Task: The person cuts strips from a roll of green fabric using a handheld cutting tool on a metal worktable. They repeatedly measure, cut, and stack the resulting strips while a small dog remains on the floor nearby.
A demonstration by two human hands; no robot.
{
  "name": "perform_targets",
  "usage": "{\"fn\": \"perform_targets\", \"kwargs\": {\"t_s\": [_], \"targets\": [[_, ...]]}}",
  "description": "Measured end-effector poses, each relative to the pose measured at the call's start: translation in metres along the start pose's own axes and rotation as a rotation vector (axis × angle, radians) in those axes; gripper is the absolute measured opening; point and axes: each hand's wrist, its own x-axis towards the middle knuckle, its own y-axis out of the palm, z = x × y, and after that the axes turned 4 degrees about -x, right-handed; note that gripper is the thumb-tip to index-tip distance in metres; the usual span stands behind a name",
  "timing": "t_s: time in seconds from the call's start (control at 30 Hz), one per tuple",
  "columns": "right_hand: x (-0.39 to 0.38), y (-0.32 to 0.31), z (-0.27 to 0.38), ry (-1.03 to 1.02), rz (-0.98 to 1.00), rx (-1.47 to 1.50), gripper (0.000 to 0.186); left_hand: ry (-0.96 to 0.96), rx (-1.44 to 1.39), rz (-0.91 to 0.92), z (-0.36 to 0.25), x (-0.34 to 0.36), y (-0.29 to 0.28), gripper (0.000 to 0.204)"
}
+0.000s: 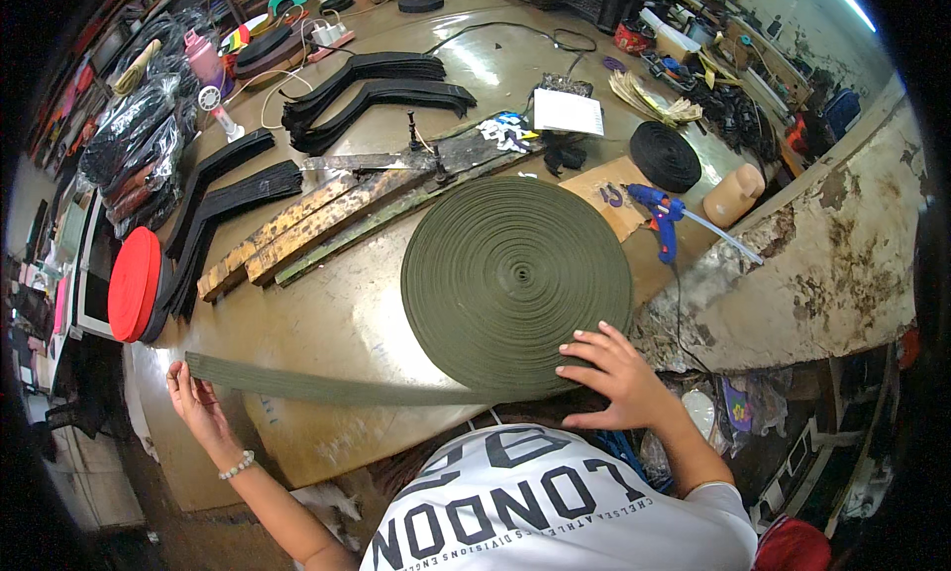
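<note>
Green roll (515,299); glue gun (666,214), bars (327,220) alongside

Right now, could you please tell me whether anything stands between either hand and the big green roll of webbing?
Nothing visible does: the right hand is at the green roll's near right edge, and the left hand is at the end of its unwound strip.

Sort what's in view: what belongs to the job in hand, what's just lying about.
In the job:
- large olive-green coil of flat woven webbing, right hand at its near edge
- its flat olive-green loose end, held in the left hand

Seemingly lying about:
- blue plastic glue gun
- flat round red coil
- small black webbing coil
</note>
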Motion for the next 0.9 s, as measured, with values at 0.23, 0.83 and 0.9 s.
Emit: {"fn": "perform_targets", "kwargs": {"t_s": [0.23, 0.83, 0.9], "targets": [[-0.002, 0.044, -0.014, -0.091, -0.3, -0.362, 0.035, 0.017, 0.031, -0.111, -0.01, 0.001, -0.027, 0.017], [0.147, -0.157, -0.066, -0.224, -0.315, -0.125, 0.043, 0.048, -0.383, 0.168, -0.041, 0.033, -0.016, 0.015], [0.183, -0.129, -0.075, -0.271, -0.207, -0.236, 0.046, 0.008, -0.424, 0.194, -0.039, 0.029, -0.047, 0.014]]}}
